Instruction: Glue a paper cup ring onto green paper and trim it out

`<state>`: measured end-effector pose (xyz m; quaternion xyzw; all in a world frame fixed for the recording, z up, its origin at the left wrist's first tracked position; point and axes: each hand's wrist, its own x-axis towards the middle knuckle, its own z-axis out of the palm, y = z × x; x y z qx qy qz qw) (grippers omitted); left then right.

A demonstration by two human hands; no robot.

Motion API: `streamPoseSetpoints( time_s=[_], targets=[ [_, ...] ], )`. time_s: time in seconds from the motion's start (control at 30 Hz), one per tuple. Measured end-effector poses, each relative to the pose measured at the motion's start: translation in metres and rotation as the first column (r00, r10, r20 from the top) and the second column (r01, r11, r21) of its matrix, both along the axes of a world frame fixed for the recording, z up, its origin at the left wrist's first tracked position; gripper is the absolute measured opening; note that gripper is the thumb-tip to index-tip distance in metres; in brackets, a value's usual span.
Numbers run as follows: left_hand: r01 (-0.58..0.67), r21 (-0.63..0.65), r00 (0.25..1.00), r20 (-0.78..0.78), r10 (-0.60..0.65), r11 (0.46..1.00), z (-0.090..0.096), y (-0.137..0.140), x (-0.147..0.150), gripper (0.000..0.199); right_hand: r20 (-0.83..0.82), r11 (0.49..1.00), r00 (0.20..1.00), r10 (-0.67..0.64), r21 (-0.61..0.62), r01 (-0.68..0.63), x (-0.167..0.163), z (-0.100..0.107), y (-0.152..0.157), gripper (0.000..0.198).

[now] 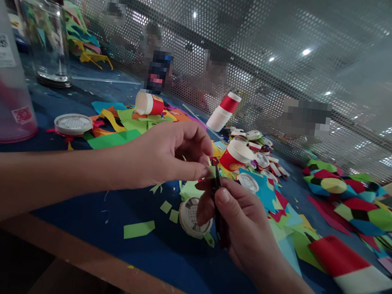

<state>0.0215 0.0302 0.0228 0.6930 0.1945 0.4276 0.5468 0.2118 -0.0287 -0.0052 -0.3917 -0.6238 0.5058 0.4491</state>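
Observation:
My left hand (176,156) is closed, its thumb and fingers pinching a small piece of green paper (211,171). Dark scissors (219,212) are gripped in my right hand (241,214), their blades pointing up against the paper. Most of the scissors' handles are hidden by the fingers. Below the hands, a round white disc (192,217) with a drawn grid lies on the blue table, with green paper at its edge. Beside it are small cut green squares (166,206) and a longer green strip (139,229).
A frosted bottle (3,90) and a glass jar (46,43) stand at left. Paper cups (236,155), stacked cups (224,112) and coloured paper (114,139) spread behind my hands. At right lie a red-and-white cup (349,263) and colourful paper shapes (366,213). A perforated wall (197,23) rises behind.

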Motion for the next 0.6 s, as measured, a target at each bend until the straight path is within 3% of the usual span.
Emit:
streamPoseSetpoints(
  time_s=[0.6],
  targets=[
    [-0.007, 0.006, 1.0, -0.014, 0.007, 1.0, 0.0019, -0.0023, 0.0032, 0.02, -0.015, 1.0, 1.0, 0.02, 0.004, -0.02, 0.0, 0.0006, -0.0015, 0.035]
  ],
)
